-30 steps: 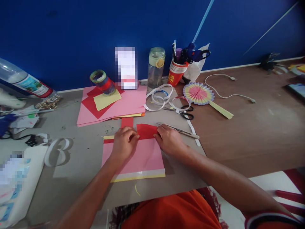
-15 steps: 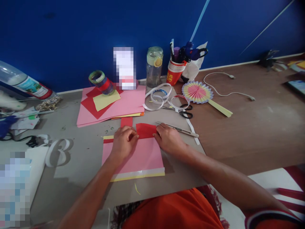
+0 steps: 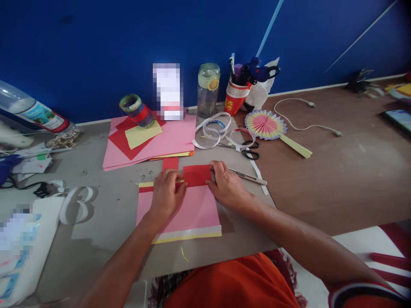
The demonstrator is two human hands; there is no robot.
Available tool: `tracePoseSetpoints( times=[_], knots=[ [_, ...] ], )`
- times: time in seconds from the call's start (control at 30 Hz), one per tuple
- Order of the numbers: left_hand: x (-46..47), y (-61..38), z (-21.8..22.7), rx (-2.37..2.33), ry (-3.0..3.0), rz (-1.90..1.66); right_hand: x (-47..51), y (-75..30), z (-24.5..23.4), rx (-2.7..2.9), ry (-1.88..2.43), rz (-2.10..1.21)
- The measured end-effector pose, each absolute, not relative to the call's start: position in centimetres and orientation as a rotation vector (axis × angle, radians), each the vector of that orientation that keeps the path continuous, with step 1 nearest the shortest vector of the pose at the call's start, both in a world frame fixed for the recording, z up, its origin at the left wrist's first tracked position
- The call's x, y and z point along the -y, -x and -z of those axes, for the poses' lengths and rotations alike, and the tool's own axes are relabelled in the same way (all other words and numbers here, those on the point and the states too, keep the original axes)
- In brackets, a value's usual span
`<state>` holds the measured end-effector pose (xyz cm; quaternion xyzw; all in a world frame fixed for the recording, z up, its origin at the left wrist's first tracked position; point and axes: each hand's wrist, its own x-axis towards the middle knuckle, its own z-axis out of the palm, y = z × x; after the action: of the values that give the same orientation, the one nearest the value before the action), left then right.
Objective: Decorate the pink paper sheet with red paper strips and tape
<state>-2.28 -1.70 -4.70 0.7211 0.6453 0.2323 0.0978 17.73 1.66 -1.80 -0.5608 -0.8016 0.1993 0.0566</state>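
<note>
A pink paper sheet [image 3: 189, 211] lies on the grey board, over white and yellow sheets whose edges show at its near side. A red paper piece [image 3: 195, 174] sits at its far edge. My left hand [image 3: 167, 192] pinches the red piece's left end. My right hand [image 3: 227, 185] grips its right end, fingers curled over the corner. A smaller red strip [image 3: 170, 163] lies just beyond my left hand.
A craft knife [image 3: 248, 177] and scissors [image 3: 247, 149] lie right of my right hand. Behind are a pink paper stack [image 3: 173, 139], tape rolls [image 3: 137, 110], white tape loops [image 3: 213, 128], a bottle [image 3: 208, 87], a red cup of tools [image 3: 236, 96], a paper fan [image 3: 266, 124] and a cable [image 3: 308, 126].
My right hand's fingers have slid up over the red piece's right corner. My left hand has shifted slightly along the left end. The papers stay in place.
</note>
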Motion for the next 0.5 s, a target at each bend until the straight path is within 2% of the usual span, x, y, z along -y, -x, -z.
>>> tracePoseSetpoints(
  times=[0.3,0.5],
  knots=[
    [3.0,1.4,4.2,-1.893,-2.737,-0.708,-1.3,-17.3,0.2,2.546,1.78,-0.483],
    [3.6,0.7,3.1,-1.356,-2.834,-0.722,-1.5,-17.5,0.2,2.598,1.719,-0.529]
  ],
)
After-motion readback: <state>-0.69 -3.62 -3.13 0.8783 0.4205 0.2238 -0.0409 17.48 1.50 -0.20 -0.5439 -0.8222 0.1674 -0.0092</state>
